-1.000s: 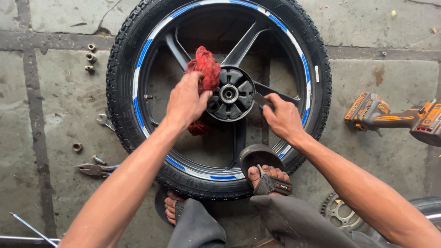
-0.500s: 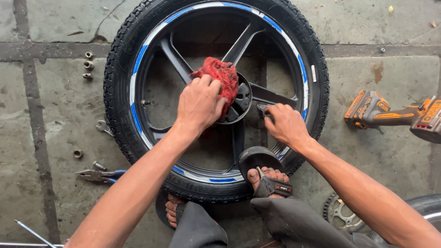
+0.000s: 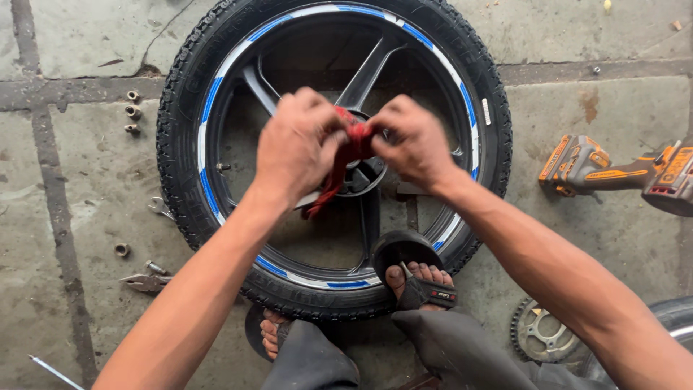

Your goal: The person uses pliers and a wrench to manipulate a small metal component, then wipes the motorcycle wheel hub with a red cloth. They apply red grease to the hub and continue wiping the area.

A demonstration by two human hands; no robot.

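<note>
Gripping the red rag (image 3: pixel 351 148) with both hands, left hand (image 3: pixel 296 148) and right hand (image 3: pixel 411 141), over the motorcycle wheel (image 3: pixel 180 144) hub; loose cloth could snag between spokes, I'd guess.

The wheel (image 3: pixel 334 155) lies flat on the floor (image 3: pixel 86 43), nuts (image 3: pixel 132 112) and pliers (image 3: pixel 146 282) to its left, a drill (image 3: pixel 613 173) to its right, a sprocket (image 3: pixel 538 332) below right.

Two bare forearms reach forward from the lower corners and converge. The left hand (image 3: pixel 299 148) and right hand (image 3: pixel 411 141) sit close together, knuckles up, fingers curled inward and pinched shut, thumbs hidden beneath.
</note>
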